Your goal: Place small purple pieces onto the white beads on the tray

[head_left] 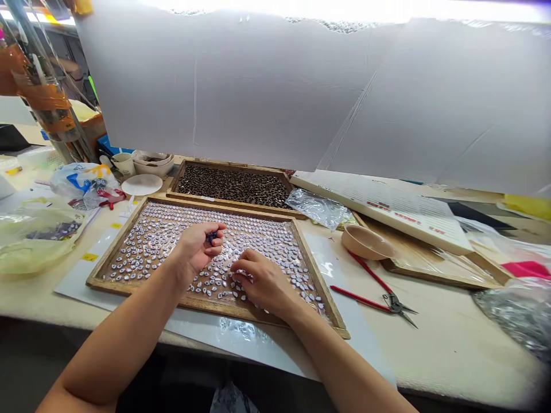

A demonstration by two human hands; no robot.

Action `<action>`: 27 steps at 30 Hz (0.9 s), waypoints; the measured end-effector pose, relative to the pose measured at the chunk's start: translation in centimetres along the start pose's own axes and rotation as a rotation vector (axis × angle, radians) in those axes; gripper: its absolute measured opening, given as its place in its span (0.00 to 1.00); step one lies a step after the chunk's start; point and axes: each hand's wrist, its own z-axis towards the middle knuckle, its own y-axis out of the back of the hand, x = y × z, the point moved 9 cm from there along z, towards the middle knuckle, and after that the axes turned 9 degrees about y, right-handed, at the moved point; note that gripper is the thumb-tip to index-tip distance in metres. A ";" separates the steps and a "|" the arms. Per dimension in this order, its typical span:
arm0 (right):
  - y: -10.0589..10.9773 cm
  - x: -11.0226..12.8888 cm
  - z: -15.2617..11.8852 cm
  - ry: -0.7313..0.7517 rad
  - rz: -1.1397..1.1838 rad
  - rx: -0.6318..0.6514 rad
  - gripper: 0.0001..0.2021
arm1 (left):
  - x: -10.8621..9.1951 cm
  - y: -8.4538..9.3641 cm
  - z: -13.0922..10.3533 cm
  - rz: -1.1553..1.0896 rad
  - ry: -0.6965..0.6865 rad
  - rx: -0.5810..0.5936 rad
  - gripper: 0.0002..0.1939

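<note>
A wooden-framed tray point(321, 281) lies before me, its base covered with rows of small pale drop-shaped pieces point(275, 244). My left hand point(198, 246) hovers palm-up over the middle of it, fingers curled round several small dark blue stones point(210, 236). Lower and to the right, my right hand point(264, 282) is at the pieces near the tray's front edge. Its thumb and fingertips are drawn together, and whatever may be between them is hidden. Pieces close to the front are spaced less evenly than those at the back.
Behind stands a second framed tray point(232, 184) of dark shiny pieces. Red-handled pliers point(390, 304) and a tan bowl point(368, 242) lie at right, near a long white box point(387, 209). Plastic bags point(92, 183), a white lid point(142, 184) and cups point(124, 164) sit at left.
</note>
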 end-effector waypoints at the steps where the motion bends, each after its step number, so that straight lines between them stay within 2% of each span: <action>1: -0.1 0.1 0.0 -0.002 -0.010 0.015 0.06 | 0.0 0.0 0.0 -0.001 0.000 0.002 0.07; 5: -0.3 0.2 0.1 -0.002 -0.041 0.044 0.06 | 0.1 -0.2 -0.1 -0.005 0.005 0.010 0.08; 15: -0.1 1.4 0.4 0.086 -0.143 -0.004 0.07 | -0.1 -0.2 -0.2 -0.017 0.012 0.012 0.08; 27: -0.2 1.4 0.4 0.086 -0.156 -0.001 0.08 | 0.5 -0.4 -0.2 -0.006 0.026 0.024 0.08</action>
